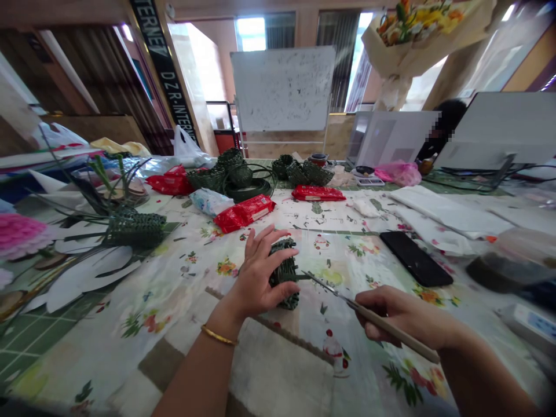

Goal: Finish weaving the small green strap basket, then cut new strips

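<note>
A small dark green woven basket [286, 263] lies on its side on the table in front of me. My left hand [263, 269] grips it, thumb near its lower end and fingers spread over its upper end. A short green strip [304, 277] sticks out from its right side. My right hand [386, 315] is closed on a slim tool [373, 318] with a thin metal front and a long beige handle; I cannot make out its exact kind. The tool's tip points left, close to the strip; whether they touch is unclear. Beneath my left hand lies a pale cloth [278, 370].
Beyond my hands lie red packets [245, 213], a coil of green strips [247, 191] and several woven baskets [315, 172]. On the left, another woven piece [136, 226] has long loose strips. A black phone [416, 259] and a clear-lidded tub [512, 260] are right. A person sits behind the monitors [499, 130].
</note>
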